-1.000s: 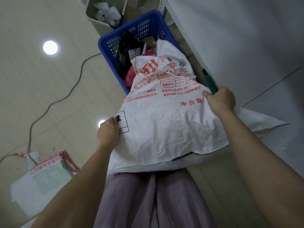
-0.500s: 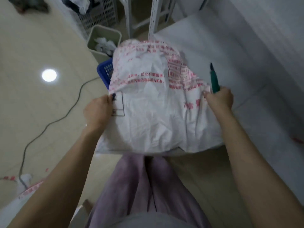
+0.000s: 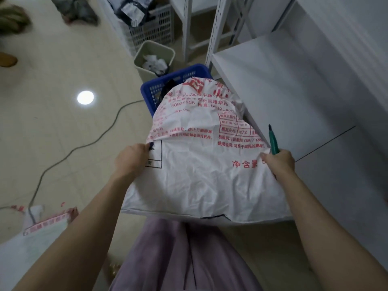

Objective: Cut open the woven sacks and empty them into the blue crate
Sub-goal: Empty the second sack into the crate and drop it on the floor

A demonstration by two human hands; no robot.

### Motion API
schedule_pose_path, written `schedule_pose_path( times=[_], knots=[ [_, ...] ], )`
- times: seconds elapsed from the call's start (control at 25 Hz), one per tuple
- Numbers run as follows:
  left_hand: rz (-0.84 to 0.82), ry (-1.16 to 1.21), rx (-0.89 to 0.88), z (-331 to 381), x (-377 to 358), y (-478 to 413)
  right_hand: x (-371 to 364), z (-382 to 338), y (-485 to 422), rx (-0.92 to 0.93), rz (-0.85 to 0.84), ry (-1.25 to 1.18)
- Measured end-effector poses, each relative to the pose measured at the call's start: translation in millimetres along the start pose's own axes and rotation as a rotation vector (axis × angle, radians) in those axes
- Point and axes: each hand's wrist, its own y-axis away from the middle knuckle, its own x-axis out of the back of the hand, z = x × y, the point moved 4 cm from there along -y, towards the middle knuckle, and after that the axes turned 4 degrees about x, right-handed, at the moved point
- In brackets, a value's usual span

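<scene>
- The woven sack [image 3: 201, 164] is held up in the air in front of the person. Its far end bulges in a dome over the blue crate [image 3: 150, 90], which stands on the floor at 12 o'clock from the sack.
- The left hand [image 3: 130, 158] grips the sack's edge at 9 o'clock, with the fingers curled under the cloth and the thumb pressing on top.
- The right hand [image 3: 279, 162] is at 3 o'clock. It is closed around a green cutter [image 3: 273, 139], whose tip points to 12 o'clock, and its thumb pinches the sack's edge against the fist.
- The cloth is thin, soft and full of creases, and it sags between the 2 hands, so I judge it will fold wherever it has no support.
- The near half hangs flat. I think most of the load is at the far end or already out, but the mouth is hidden behind the dome and I cannot tell.
- The weight seems small, because a grip at only 2 edge points carries it.
- Woven plastic is smooth and probably slippery, so a bunched fold of cloth in each fist is safer than a flat pinch.
- Good places to hold are the 2 near corners at 7 and 5 o'clock. Lifting them would tip the contents toward the crate.
- The cutter tip stands just beside the cloth, and it could snag the cloth if the right hand turns.
- Another sack [image 3: 39, 234] lies on the floor at 8 o'clock.
</scene>
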Motion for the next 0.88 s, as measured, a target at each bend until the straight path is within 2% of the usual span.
schedule_pose_path(
  times=[0.12,0.2,0.32,0.4,0.6,0.72,0.88],
  knots=[
    [0.138,0.127,-0.037,8.2,33.7,8.1,27.4,-24.3,9.1,0.129,0.139,-0.109],
    [0.126,0.132,-0.048,14.9,49.9,8.8,37.8,-45.1,13.9,0.18,0.218,-0.194],
    [-0.008,0.009,-0.085,18.5,40.5,15.8,22.6,-56.3,30.2,0.212,0.123,0.006],
    [0.004,0.057,-0.111,30.6,47.4,20.5,17.5,-62.8,31.9,0.227,0.111,-0.055],
    [0.009,0.088,-0.121,19.5,74.1,10.8,25.1,-56.2,36.3,0.182,0.113,-0.085],
    [-0.036,0.048,-0.179,0.5,73.2,-5.2,20.8,-39.6,44.5,0.053,0.167,-0.14],
    [-0.13,-0.029,-0.234,-23.6,76.9,-35.7,-19.4,-43.4,66.3,-0.079,0.214,-0.263]
  ],
)
